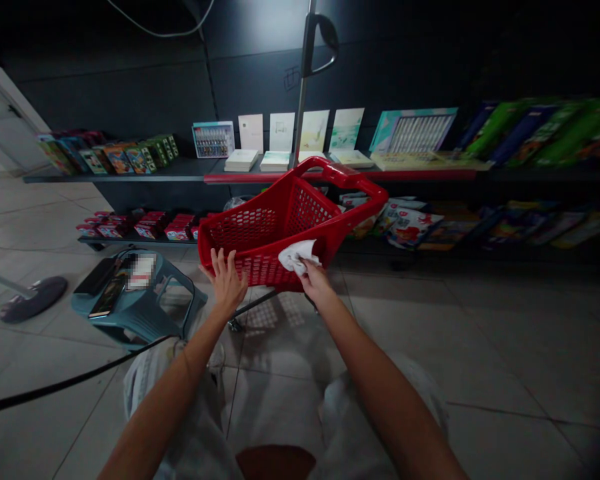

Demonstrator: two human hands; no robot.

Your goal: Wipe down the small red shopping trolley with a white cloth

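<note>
A red plastic shopping cart [280, 220] with mesh sides stands in front of me, its handle at the upper right. My left hand [226, 281] lies against the near side wall close to the low left end, fingers spread, with the tips near the rim. Between the fingers of my right hand [317, 283] is a crumpled white cloth [299, 256]. The cloth is at the cart's near side, toward the handle end; part of it is hidden in my grip.
A dark shelf [170, 170] behind the cart carries books, boxes and bags. Packaged snacks [410, 223] sit on the lower level. On the left, a blue-grey stool [143, 303] holds a phone [107, 297] and other items. A black strap [80, 379] crosses the lower left.
</note>
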